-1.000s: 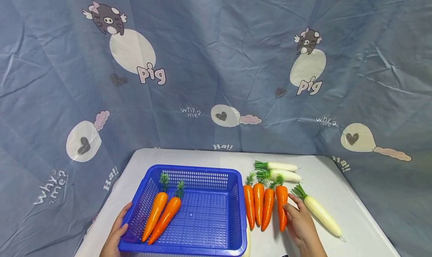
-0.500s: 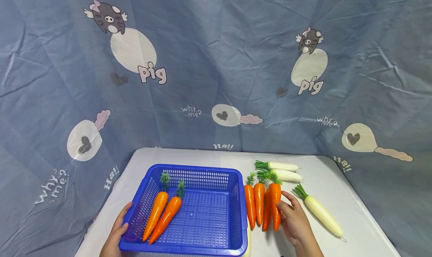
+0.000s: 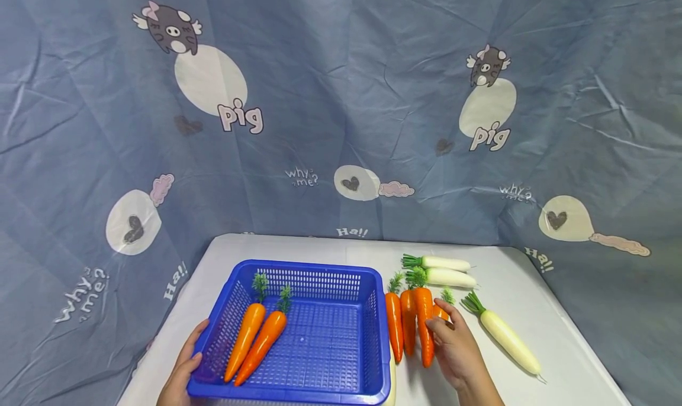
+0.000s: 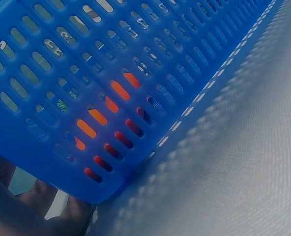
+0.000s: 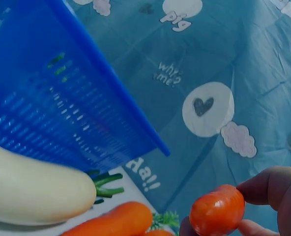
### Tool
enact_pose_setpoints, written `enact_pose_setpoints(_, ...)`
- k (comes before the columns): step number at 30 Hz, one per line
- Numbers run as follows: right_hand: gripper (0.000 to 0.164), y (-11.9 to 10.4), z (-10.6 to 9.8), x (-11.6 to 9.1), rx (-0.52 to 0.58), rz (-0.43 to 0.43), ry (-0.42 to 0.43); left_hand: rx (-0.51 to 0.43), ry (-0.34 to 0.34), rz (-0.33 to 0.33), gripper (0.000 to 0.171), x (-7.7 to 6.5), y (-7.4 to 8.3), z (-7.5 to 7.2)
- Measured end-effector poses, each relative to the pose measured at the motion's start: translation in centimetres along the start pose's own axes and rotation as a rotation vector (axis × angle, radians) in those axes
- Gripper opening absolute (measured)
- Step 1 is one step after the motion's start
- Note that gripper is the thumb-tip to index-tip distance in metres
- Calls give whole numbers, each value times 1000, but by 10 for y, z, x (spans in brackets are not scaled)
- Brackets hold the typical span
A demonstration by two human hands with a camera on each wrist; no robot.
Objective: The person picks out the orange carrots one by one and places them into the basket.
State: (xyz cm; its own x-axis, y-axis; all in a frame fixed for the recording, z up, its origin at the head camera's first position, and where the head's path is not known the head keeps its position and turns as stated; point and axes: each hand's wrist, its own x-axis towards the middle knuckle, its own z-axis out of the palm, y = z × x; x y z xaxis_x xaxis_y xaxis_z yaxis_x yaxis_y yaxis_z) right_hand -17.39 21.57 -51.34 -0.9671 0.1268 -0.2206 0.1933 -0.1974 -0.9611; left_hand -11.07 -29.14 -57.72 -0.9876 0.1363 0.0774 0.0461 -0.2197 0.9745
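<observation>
Blue perforated plastic basket (image 3: 319, 335), with two orange plastic carrots inside, is gripped at its near-left corner by the left hand (image 3: 181, 375). An orange plastic carrot (image 3: 424, 323) just right of it is pinched by the right hand (image 3: 453, 350), over the white table (image 3: 533, 311).

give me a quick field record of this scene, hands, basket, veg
left hand: holds the blue basket's near left corner
right hand: grips one carrot
blue basket: on the table, two carrots inside
carrots beside the basket: right of it
white radishes: three, on the table's right part
</observation>
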Motion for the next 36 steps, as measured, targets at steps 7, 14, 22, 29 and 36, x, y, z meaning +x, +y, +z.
enact_pose_setpoints(7, 60, -4, 8, -4, 9, 3, -9, 37, 57, -89, 51, -3, 3, 1)
enact_pose_setpoints(14, 59, -6, 17, -6, 32, -8, -39, 44, 86, -126, 55, -3, 4, 2)
enact_pose_setpoints(22, 61, -9, 23, -7, 29, -21, -72, 43, 61, -87, 54, -2, 2, 3)
enact_pose_setpoints(29, 61, -13, 32, -7, 39, -43, -103, 27, 107, -98, 58, -2, 6, 10)
enact_pose_setpoints(36, 62, -15, 43, -11, 60, -23, -117, 6, 111, -100, 58, -3, 4, 12)
